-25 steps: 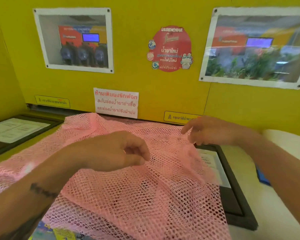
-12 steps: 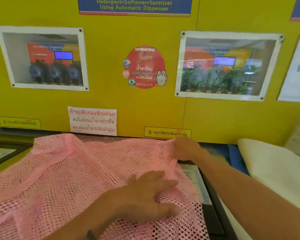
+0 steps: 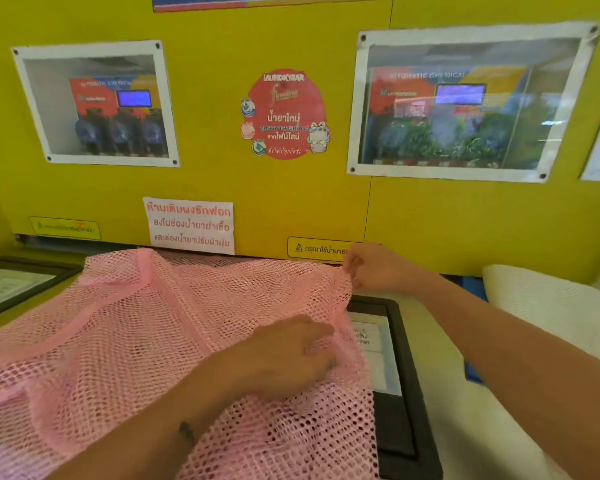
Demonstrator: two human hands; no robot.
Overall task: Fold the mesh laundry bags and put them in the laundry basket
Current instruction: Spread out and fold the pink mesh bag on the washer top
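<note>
A large pink mesh laundry bag [image 3: 146,341] lies spread over the counter in front of the yellow wall. My left hand [image 3: 284,355] rests on the bag near its right edge, fingers curled and pinching the mesh. My right hand [image 3: 374,268] is at the bag's far right corner by the wall and pinches that corner between its fingertips. No laundry basket is in view.
A black-framed panel [image 3: 402,375] with a printed sheet lies under the bag's right edge. Another framed panel [image 3: 18,285] sits at the left. A white padded thing [image 3: 548,306] lies at the right, over something blue [image 3: 473,374]. The yellow wall [image 3: 291,202] carries signs and windows.
The bag has been spread flatter. My right hand reached out to the far right corner by the wall. My left hand came down onto the mesh near the right edge.
</note>
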